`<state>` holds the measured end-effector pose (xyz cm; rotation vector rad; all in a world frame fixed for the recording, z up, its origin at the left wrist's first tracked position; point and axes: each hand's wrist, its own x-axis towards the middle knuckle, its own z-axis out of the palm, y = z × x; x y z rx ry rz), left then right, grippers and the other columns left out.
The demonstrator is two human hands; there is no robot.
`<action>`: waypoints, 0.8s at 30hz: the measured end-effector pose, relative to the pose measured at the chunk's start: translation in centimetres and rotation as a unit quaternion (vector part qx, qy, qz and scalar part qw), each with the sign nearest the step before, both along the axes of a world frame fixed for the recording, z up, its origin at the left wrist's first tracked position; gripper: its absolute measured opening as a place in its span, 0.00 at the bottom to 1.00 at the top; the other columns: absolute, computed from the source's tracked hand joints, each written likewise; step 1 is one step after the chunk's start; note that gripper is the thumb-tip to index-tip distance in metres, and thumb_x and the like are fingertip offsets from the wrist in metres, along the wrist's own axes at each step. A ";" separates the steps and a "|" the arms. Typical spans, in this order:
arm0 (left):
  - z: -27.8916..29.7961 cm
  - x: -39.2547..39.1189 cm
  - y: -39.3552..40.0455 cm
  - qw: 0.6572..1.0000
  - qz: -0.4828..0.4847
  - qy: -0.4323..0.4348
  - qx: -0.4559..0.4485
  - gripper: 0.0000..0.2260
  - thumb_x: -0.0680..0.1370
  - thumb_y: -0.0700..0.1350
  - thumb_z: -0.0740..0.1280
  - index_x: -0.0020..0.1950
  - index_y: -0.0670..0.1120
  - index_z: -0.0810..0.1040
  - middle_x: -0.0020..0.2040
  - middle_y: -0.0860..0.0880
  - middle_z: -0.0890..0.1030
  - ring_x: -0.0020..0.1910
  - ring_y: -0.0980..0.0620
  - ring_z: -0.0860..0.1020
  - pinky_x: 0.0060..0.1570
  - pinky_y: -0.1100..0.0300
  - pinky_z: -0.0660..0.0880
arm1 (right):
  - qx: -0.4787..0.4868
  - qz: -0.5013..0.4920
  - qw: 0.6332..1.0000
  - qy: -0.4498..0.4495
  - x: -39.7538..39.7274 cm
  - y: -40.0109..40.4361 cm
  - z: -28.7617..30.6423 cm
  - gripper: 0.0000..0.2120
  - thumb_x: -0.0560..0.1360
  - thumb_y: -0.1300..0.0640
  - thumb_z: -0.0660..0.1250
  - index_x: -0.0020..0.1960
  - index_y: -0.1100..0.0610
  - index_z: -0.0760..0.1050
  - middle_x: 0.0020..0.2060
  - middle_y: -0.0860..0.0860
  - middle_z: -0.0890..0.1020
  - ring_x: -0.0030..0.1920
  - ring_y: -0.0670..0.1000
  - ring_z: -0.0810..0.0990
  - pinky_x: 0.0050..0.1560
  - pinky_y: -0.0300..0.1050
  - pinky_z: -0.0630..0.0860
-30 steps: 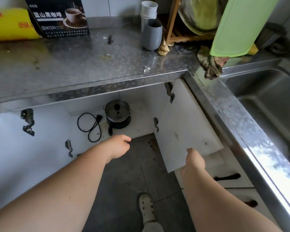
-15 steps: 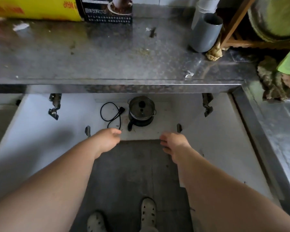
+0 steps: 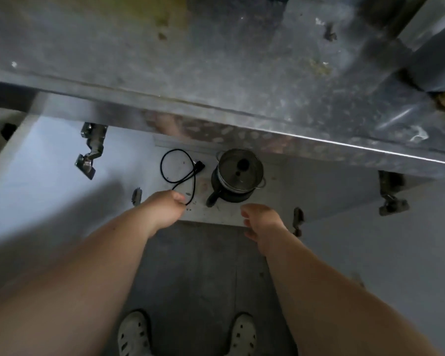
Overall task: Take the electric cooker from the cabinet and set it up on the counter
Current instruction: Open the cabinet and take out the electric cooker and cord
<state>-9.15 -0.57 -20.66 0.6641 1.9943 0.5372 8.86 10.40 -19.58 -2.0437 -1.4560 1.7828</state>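
Two bare hands reach down toward the open cabinet [image 3: 242,217] under the steel counter [image 3: 216,73]. The cooker [image 3: 238,174], a small dark pot with a glass lid and a black knob, stands on the white cabinet floor just below the counter's front edge, its handle [image 3: 212,200] pointing toward the person. To its left lies the black cord [image 3: 176,168], loosely looped, with its plug end [image 3: 199,167] near the pot but not touching it. The left hand [image 3: 165,210] is at the near end of the cord: its fingers are curled in, and the lowest loop of the cord meets the thumb side of the hand (whether the cord is truly pinched or only touched, I cannot tell, since the fingertips are hidden). The right hand [image 3: 263,220] hovers near the front lip of the cabinet floor, just below and to the right of the handle, fingers half open and loosely bent, holding nothing and clear of the pot. Both cabinet doors stand swung wide, the left door [image 3: 49,201] and the right door [image 3: 383,253], each showing metal hinges on its inner face. On the counter's far right stands a grey cup [image 3: 437,60], partly cut off. Below, on the grey floor [image 3: 198,273], are two pale perforated shoes [image 3: 134,332].
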 end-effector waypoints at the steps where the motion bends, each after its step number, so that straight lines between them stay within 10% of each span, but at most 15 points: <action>1: -1.3 -0.4 0.6 1.000 0.002 0.000 0.006 0.19 0.76 0.44 0.59 0.67 0.51 0.71 0.67 0.48 0.72 0.57 0.52 0.71 0.51 0.62 0.65 | -0.004 0.022 1.000 -0.016 -0.6 0.3 -1.4 0.07 0.75 0.55 0.63 0.46 0.58 0.75 0.56 0.63 0.79 0.55 0.62 0.78 0.60 0.57 0.74; 4: -5.6 -1.2 2.3 1.000 -0.001 0.011 0.017 0.19 0.76 0.46 0.60 0.67 0.50 0.70 0.67 0.48 0.73 0.57 0.52 0.72 0.52 0.61 0.67 | -0.005 0.057 0.998 -0.014 -1.7 1.5 -5.8 0.07 0.75 0.55 0.63 0.38 0.53 0.74 0.51 0.61 0.79 0.50 0.58 0.78 0.55 0.53 0.74; 8: -14.4 -2.0 4.9 0.999 -0.003 0.022 0.031 0.21 0.76 0.46 0.60 0.69 0.49 0.68 0.68 0.48 0.71 0.62 0.50 0.71 0.56 0.61 0.66 | 0.013 0.049 0.998 0.043 -2.6 3.9 -15.0 0.15 0.74 0.57 0.64 0.59 0.61 0.74 0.61 0.61 0.76 0.52 0.56 0.77 0.55 0.52 0.74; 24: -33.1 -4.9 7.2 0.993 0.002 0.088 0.078 0.21 0.75 0.44 0.60 0.69 0.49 0.68 0.69 0.46 0.71 0.64 0.47 0.70 0.54 0.62 0.64 | 0.061 -0.074 0.992 0.081 -10.3 8.5 -35.5 0.34 0.72 0.45 0.65 0.72 0.60 0.59 0.69 0.59 0.67 0.65 0.61 0.68 0.64 0.53 0.66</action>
